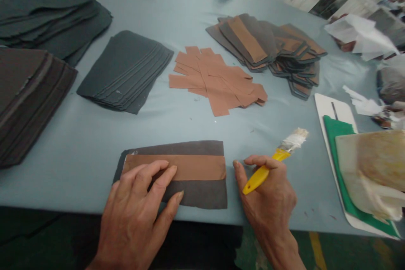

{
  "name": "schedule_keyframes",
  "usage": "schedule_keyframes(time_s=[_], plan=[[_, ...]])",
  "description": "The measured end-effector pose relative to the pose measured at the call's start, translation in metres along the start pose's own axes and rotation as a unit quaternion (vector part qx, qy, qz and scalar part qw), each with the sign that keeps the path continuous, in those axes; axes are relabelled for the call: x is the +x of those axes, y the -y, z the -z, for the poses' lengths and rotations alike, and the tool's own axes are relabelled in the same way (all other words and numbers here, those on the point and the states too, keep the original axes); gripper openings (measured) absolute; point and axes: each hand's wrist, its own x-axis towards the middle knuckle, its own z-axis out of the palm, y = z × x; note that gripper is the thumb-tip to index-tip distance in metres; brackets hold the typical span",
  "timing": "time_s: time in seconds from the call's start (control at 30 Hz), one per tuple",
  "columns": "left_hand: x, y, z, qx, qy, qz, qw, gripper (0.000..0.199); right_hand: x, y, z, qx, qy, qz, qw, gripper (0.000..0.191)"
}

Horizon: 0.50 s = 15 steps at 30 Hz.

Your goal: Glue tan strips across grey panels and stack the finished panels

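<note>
The left hand (pixel 136 215) lay spread on a dark grey panel (pixel 196 198) near the front edge of the tabletop (pixel 63 185). Its grip was apart, with the fingertips (pixel 167 171) pressing on a tan strip (pixel 186 166) that ran across the panel's middle. The right hand (pixel 268 196) had its grip clamped on the yellow handle of a brush (pixel 261 176), just beside the panel's right end. The panel looked light, thin and limp, though the view could not settle its material. It would probably flex when lifted, so its long edges, clear of the strip, looked the best place to take hold. Farther back on the tabletop lay stacks of dark panels (pixel 125 71) and a loose pile of tan strips (pixel 215 80). A green-and-white board (pixel 335 152) lay near the right edge.
</note>
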Motion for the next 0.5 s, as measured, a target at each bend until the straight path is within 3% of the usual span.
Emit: schedule_keyframes(time_s=[0.2, 0.37, 0.5], plan=[[0.002, 0.0, 0.001, -0.004, -0.01, -0.013, 1.0, 0.028, 0.009, 0.043, 0.007, 0.206, -0.009, 0.066, 0.976, 0.021], [0.001, -0.001, 0.0, -0.012, -0.014, -0.011, 1.0, 0.027, 0.035, 0.078, -0.013, 0.203, 0.006, 0.132, 0.97, 0.02], [0.0, -0.002, 0.0, -0.041, -0.008, 0.013, 0.999, 0.028, 0.051, 0.088, -0.037, 0.139, 0.016, 0.187, 0.972, 0.008]])
